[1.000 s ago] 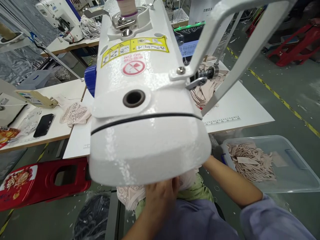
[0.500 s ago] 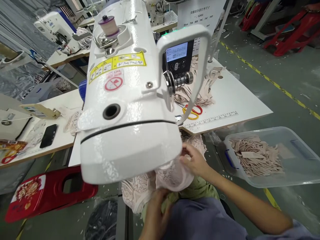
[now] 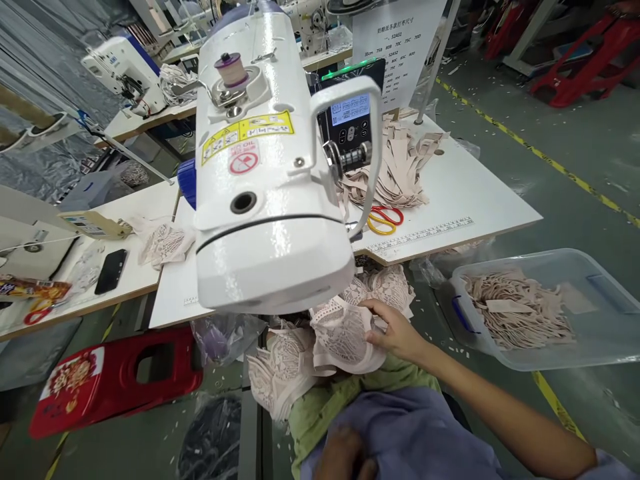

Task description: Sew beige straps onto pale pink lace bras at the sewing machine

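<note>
My right hand (image 3: pixel 397 331) pinches the right edge of a beige lace bra (image 3: pixel 343 337), its thumb and fingers closed on the cup. The bra lies over my lap, below the front of a white sewing machine (image 3: pixel 275 267). More lace bras lie to either side: a folded bra (image 3: pixel 283 373) on the left and another lace cup (image 3: pixel 393 290) behind my right hand. At the bottom edge, near my waist, is my left hand (image 3: pixel 345 457), dark and blurred. It is apart from the bra, and its fingers do not show clearly.
Right of the machine, a white table (image 3: pixel 480 193) bears beige strips (image 3: pixel 395 170), scissors (image 3: pixel 383 220) and a printed ruler. A clear bin (image 3: pixel 595 327) holds more strips. On the left are a red stool (image 3: pixel 120 380) and a phone (image 3: pixel 111 271).
My left hand has left the bra and drawn back toward my waist. My right hand keeps its hold, and more of the cup shows. The view has shifted, with the machine appearing higher.
</note>
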The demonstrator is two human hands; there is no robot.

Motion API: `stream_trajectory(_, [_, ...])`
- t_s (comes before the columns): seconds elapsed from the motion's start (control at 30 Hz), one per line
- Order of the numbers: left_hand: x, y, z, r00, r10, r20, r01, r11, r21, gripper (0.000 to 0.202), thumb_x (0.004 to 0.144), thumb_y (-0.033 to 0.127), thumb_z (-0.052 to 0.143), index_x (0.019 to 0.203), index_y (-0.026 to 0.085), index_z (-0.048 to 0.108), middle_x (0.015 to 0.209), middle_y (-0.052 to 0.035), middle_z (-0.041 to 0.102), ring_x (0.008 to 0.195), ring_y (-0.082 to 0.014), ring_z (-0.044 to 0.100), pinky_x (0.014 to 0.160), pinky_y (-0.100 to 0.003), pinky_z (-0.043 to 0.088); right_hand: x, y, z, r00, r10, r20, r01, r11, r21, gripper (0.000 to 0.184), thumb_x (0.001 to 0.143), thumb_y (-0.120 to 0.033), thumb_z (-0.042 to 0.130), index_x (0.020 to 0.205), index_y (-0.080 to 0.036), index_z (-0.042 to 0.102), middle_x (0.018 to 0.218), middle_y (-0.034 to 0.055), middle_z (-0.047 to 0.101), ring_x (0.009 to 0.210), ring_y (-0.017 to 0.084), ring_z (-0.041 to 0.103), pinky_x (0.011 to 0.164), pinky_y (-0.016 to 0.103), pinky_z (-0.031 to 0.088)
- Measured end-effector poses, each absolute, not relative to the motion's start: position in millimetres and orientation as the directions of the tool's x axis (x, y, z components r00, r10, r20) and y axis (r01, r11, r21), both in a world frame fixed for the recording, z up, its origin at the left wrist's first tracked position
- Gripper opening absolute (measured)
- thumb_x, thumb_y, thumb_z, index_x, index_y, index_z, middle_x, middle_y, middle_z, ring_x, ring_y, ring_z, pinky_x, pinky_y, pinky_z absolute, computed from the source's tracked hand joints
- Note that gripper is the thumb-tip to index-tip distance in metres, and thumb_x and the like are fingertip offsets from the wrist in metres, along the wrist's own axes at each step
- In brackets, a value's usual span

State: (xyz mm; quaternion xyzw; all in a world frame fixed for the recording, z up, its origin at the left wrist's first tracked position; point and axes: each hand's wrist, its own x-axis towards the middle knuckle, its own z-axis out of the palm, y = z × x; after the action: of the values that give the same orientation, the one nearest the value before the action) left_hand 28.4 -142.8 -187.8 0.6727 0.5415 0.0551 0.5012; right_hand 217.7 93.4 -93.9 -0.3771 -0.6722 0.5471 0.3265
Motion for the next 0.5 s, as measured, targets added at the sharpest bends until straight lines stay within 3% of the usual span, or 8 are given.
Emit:
stream_trajectory(0.1, [23, -150, -192, 0.329, 0.843, -0.425, 0.675, 0.105, 0.731, 0.038, 0.093, 0.048, 0.041, 0.105, 0.020, 0.064, 0.108, -0.0140, 0.066, 0.104, -0.0286, 0.060, 0.097, -0.047, 0.046, 220, 94, -89, -0.488, 0.873, 0.027, 0.186, 0.134, -0.973, 0.068, 0.080, -0.082, 0.045, 0.096, -0.018, 0.064, 0.088, 0.0088, 0.067, 0.080, 0.023, 0.063, 0.070, 0.031, 0.047])
stream_trajectory(0.2, [12, -153, -201, 0.455, 0.797, -0.397, 0.595, 0.060, 0.801, 0.051, 0.093, 0.058, 0.032, 0.082, 0.022, 0.066, 0.086, -0.0111, 0.066, 0.086, -0.0271, 0.063, 0.088, -0.044, 0.050, 222, 96, -86, -0.477, 0.879, 0.019, 0.203, 0.131, -0.970, 0.065, 0.084, -0.079, 0.042, 0.089, -0.019, 0.064, 0.083, 0.0081, 0.066, 0.077, 0.022, 0.062, 0.067, 0.031, 0.046])
stream_trajectory(0.3, [4, -152, -205, 0.484, 0.778, -0.401, 0.574, 0.064, 0.816, 0.048, 0.090, 0.060, 0.039, 0.075, 0.024, 0.066, 0.076, -0.0081, 0.063, 0.077, -0.0243, 0.062, 0.081, -0.039, 0.052, 224, 96, -83, -0.485, 0.874, -0.003, 0.196, 0.105, -0.975, 0.060, 0.086, -0.076, 0.043, 0.088, -0.019, 0.064, 0.082, 0.0076, 0.064, 0.076, 0.021, 0.061, 0.066, 0.030, 0.046])
stream_trajectory(0.43, [14, -145, -193, 0.404, 0.848, -0.342, 0.547, 0.076, 0.834, 0.038, 0.093, 0.051, 0.042, 0.100, 0.020, 0.065, 0.100, -0.0126, 0.066, 0.098, -0.0261, 0.060, 0.093, -0.042, 0.048, 225, 95, -81, -0.470, 0.883, -0.005, 0.187, 0.094, -0.978, 0.057, 0.087, -0.074, 0.043, 0.083, -0.020, 0.062, 0.078, 0.0058, 0.061, 0.072, 0.020, 0.058, 0.063, 0.029, 0.044])
stream_trajectory(0.5, [21, -141, -181, 0.410, 0.848, -0.336, 0.486, 0.109, 0.867, 0.036, 0.093, 0.051, 0.046, 0.090, 0.020, 0.065, 0.093, -0.0105, 0.066, 0.093, -0.0244, 0.060, 0.091, -0.040, 0.047, 226, 96, -81, -0.460, 0.888, 0.004, 0.179, 0.097, -0.979, 0.058, 0.087, -0.075, 0.043, 0.081, -0.020, 0.061, 0.076, 0.0049, 0.059, 0.069, 0.018, 0.056, 0.062, 0.029, 0.043])
